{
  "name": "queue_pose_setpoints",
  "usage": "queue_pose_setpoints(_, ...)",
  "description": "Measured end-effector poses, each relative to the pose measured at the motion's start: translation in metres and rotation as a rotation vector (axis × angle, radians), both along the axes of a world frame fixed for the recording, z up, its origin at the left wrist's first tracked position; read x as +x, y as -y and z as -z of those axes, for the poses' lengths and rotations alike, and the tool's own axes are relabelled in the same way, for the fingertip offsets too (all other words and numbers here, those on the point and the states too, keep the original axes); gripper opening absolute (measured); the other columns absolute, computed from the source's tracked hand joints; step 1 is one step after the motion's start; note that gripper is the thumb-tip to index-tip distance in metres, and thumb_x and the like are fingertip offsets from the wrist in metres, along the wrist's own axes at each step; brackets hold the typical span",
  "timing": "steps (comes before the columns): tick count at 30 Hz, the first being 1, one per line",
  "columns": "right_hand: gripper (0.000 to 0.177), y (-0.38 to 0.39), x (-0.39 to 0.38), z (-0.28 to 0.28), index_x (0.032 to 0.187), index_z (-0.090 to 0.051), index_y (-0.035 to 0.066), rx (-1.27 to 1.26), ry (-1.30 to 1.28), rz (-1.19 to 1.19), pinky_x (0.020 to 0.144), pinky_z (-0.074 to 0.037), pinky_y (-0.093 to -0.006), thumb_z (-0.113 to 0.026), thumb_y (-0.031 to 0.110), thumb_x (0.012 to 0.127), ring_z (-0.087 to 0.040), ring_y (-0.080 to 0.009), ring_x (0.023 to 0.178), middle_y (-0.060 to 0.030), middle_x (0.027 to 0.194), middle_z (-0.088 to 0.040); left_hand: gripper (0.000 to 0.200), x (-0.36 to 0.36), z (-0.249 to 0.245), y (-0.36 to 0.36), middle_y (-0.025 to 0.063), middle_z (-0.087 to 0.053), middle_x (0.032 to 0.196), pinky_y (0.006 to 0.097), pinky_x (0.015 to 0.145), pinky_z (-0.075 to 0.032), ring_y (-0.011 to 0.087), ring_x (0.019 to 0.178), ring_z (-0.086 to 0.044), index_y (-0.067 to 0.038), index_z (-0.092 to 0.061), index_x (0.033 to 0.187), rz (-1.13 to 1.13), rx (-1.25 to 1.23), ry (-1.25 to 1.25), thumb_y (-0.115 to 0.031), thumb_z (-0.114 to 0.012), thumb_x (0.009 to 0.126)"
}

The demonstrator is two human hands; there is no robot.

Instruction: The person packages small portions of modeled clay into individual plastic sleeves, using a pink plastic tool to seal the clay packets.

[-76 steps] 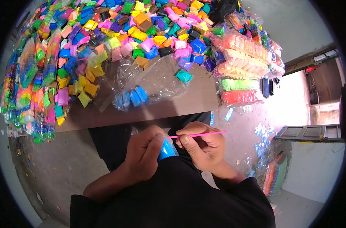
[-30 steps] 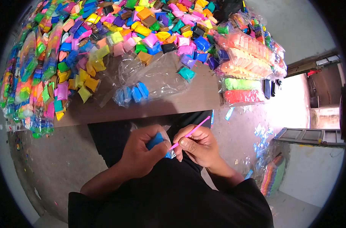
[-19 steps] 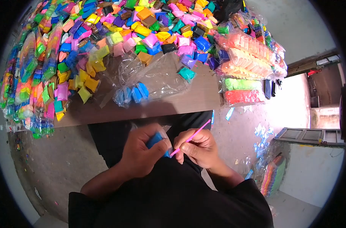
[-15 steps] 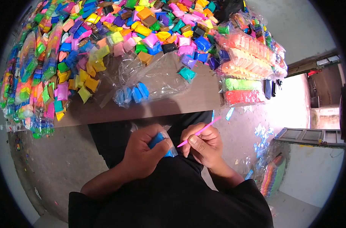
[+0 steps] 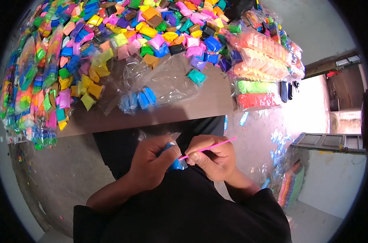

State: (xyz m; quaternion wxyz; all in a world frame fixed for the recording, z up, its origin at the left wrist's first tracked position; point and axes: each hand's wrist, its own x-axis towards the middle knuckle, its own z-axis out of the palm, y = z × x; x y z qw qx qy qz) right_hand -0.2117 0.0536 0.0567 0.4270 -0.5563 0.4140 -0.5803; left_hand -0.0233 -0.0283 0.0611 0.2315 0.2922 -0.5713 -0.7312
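My left hand (image 5: 150, 164) is closed around a small blue packet (image 5: 176, 165) in clear plastic, its thumb pressed on top. Fingers cover much of the packet. Between thumb and fingers, my right hand (image 5: 216, 160) pinches a thin pink plastic stick (image 5: 221, 143). The stick's lower tip lies at the right edge of the packet and seems to touch it. On the table edge beyond my hands, a clear plastic bag (image 5: 171, 87) holds a few blue packets (image 5: 146, 98).
A large heap of colourful packets (image 5: 155, 42) covers the back of the table (image 5: 184, 111). Filled bags (image 5: 34, 81) stand at the left. Bags of peach packets (image 5: 258, 60) and red packets (image 5: 256, 100) are stacked at the right. Scraps (image 5: 277, 148) litter the floor.
The pink stick has tilted flatter, and its tip has moved left and down onto the packet's edge. My right hand has come slightly closer to my left. The camera view has shifted a little.
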Motion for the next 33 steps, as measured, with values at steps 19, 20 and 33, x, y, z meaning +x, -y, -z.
queue_pose_setpoints(19, 0.021, -0.013, 0.023, 0.003, 0.114, -0.062, -0.004, 0.379, 0.489, 0.048, 0.071, -0.056, -0.0276, -0.059, 0.015, 0.105, -0.066, -0.0115, 0.079, -0.0092, 0.094, -0.069, 0.027, 0.0, 0.03, 0.002, 0.0051, -0.055, 0.115, 0.0393, 0.082, -0.048, 0.0236, 0.098, -0.06, -0.017, -0.074, 0.105, -0.365, -1.27, -0.174, -0.008, -0.082, 0.081)
queue_pose_setpoints(20, 0.019, -0.014, 0.022, 0.002, 0.112, -0.063, -0.003, 0.384, 0.465, 0.006, 0.07, -0.057, -0.027, -0.061, 0.014, 0.103, -0.066, -0.0106, 0.08, -0.0083, 0.093, -0.069, 0.027, 0.001, 0.031, 0.0, 0.0051, -0.055, 0.115, 0.0393, 0.082, -0.048, 0.0236, 0.098, -0.06, -0.017, -0.074, 0.105, -0.36, -1.267, -0.176, -0.008, -0.082, 0.081)
queue_pose_setpoints(33, 0.008, -0.01, 0.009, 0.002, 0.09, -0.064, 0.001, 0.339, 0.125, 0.095, 0.063, -0.045, -0.0205, -0.072, 0.002, 0.09, -0.056, -0.0023, 0.072, 0.0007, 0.079, -0.065, 0.038, 0.0, 0.041, -0.002, 0.0124, -0.047, 0.13, 0.0484, 0.1, -0.045, 0.0296, 0.123, -0.05, -0.013, -0.057, 0.121, -0.202, -1.034, -0.188, -0.015, -0.069, 0.085)
